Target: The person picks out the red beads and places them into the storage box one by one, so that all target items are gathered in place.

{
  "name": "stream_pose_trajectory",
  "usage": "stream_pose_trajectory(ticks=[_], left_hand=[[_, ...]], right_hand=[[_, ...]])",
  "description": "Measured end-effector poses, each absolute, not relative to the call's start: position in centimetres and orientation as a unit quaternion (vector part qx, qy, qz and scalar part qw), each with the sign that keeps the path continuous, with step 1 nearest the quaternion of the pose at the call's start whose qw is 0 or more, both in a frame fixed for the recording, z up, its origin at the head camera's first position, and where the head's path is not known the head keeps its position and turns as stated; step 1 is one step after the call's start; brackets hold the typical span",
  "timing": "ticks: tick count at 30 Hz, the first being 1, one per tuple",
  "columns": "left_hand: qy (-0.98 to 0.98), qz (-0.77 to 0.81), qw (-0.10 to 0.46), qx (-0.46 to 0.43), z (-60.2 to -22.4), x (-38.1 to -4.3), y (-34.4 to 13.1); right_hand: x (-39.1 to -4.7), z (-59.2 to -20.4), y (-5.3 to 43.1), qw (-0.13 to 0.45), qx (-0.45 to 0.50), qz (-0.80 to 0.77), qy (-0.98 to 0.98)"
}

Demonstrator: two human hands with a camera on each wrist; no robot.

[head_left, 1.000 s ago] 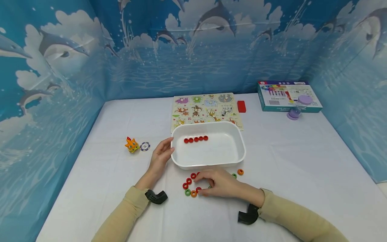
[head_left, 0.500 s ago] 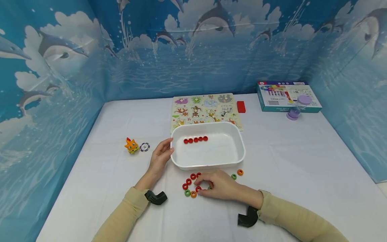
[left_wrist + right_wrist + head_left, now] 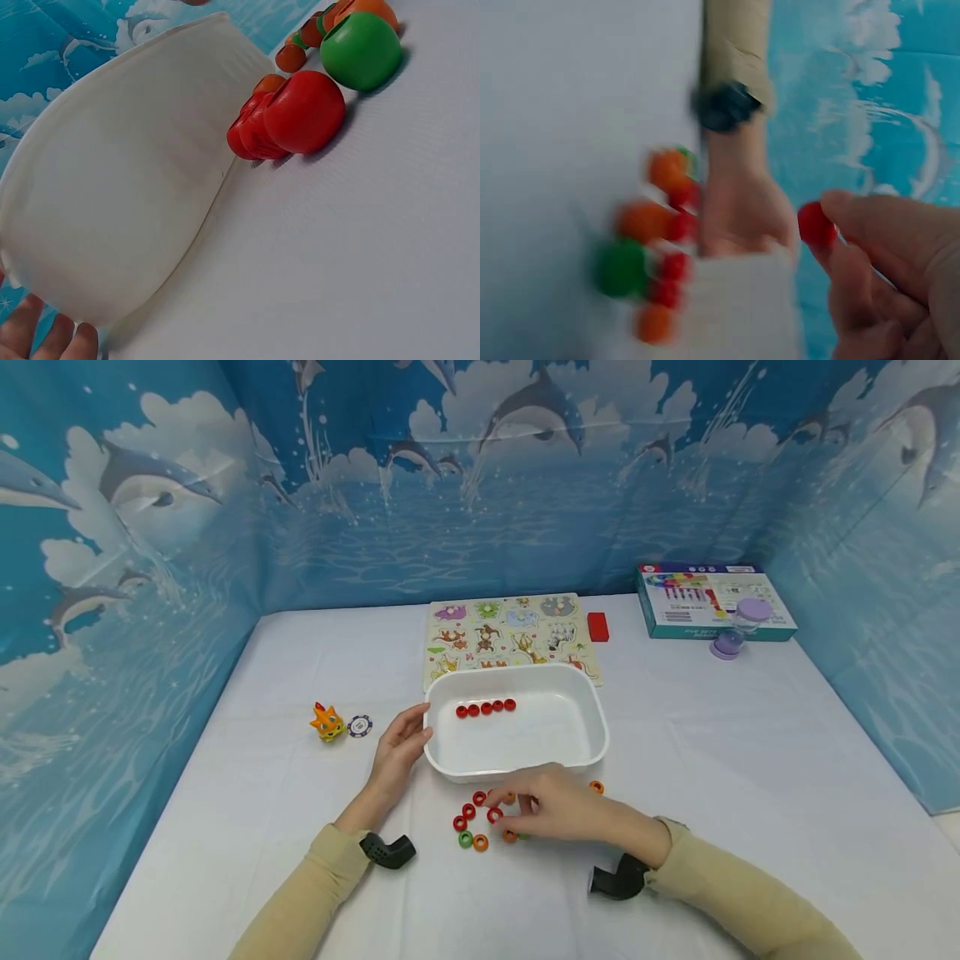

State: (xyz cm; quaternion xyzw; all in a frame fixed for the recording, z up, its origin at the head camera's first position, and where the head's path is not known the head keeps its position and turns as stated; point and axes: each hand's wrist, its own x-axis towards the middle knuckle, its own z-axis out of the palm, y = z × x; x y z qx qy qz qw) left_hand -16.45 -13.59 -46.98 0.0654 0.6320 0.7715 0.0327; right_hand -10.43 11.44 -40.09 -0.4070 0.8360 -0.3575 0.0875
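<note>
A white tub (image 3: 592,727) sits mid-table with a row of several red rings (image 3: 485,707) inside. My left hand (image 3: 401,745) rests flat against the tub's left wall (image 3: 112,202), fingers straight. Just in front of the tub my right hand (image 3: 551,806) pinches a red ring (image 3: 494,815) between thumb and fingers; the right wrist view shows that red ring (image 3: 817,224) at my fingertips, lifted off the table. Loose red, orange and green rings (image 3: 472,827) lie on the white table below it, seen close in the left wrist view as a red ring (image 3: 304,112) and a green ring (image 3: 361,51).
An animal peg puzzle (image 3: 510,631) lies behind the tub with a red block (image 3: 597,626) beside it. A boxed toy set (image 3: 712,600) and a purple sand timer (image 3: 738,627) stand at the back right. An orange toy (image 3: 327,721) and a poker chip (image 3: 360,725) lie left.
My right hand has picked a red ring out of the loose pile and lifted it up toward the tub. The left hand has stayed on the tub.
</note>
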Motion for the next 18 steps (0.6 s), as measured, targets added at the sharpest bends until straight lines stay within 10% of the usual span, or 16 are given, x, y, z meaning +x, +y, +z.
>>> stream_pose_trajectory(ticks=[18], left_hand=[[0.634,0.769,0.037,0.065,-46.9,-16.4,-13.6]], right_hand=[[-22.2,-33.3,8.7,0.143,-0.432,-0.361,0.814]])
